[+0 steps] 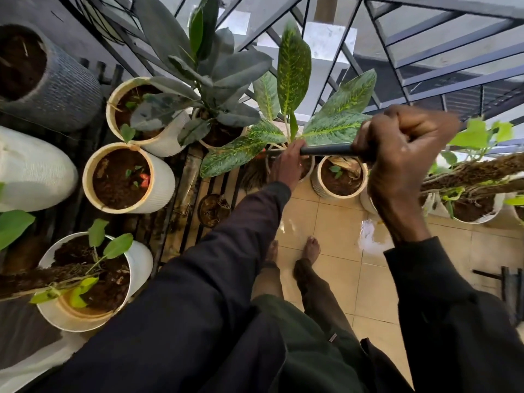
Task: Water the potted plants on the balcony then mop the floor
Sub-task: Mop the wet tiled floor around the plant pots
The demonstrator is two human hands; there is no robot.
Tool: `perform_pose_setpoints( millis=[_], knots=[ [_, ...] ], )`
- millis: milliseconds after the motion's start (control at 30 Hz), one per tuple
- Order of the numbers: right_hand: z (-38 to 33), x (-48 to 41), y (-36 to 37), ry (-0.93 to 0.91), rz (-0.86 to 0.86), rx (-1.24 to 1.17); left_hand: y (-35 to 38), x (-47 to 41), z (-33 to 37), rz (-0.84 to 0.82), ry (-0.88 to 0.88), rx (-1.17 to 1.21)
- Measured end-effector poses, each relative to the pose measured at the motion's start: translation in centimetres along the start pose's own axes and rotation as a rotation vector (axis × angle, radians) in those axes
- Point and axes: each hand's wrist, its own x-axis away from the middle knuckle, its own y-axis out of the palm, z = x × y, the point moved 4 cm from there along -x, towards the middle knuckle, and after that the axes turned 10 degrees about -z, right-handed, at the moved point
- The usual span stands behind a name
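the black pole [326, 150] loses its far end under the speckled plant [336, 124]. right hand [402, 148] fists around it up close, left hand [287, 165] grips it further along, near the floor's [334, 236] railing edge.

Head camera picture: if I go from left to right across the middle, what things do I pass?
big white pot → soil pot → left hand → black stick → right hand → vine pot
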Motion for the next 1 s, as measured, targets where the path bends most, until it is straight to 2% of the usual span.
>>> perform_pose_setpoints(
  millis=[100, 233, 467, 733, 867, 1000],
  knots=[
    [1.3, 0.2, 1.4, 0.083, 0.012, 0.059, 0.0, -1.4, -1.1, -0.057, -0.004, -0.023],
    [0.7, -0.1, 2.4, 0.051, -0.019, 0.077, 0.0, -1.2, -1.8, -0.050, -0.078, -0.002],
    [0.4, -1.1, 2.0, 0.137, 0.002, 0.002, 0.3, -0.2, -1.8, -0.074, -0.139, -0.027],
    [1.5, -1.5, 1.2, 0.215, -0.028, -0.145, 1.1, 5.5, -3.7, -0.133, -0.287, -0.047],
    [1.2, -1.2, 1.6, 0.185, -0.070, -0.215, 1.6, 8.3, -3.8, -0.071, -0.308, -0.012],
    [-0.7, -2.1, 2.1, 0.088, -0.049, -0.255, 0.2, 6.7, -2.2, 0.068, -0.281, 0.013]
  ],
)
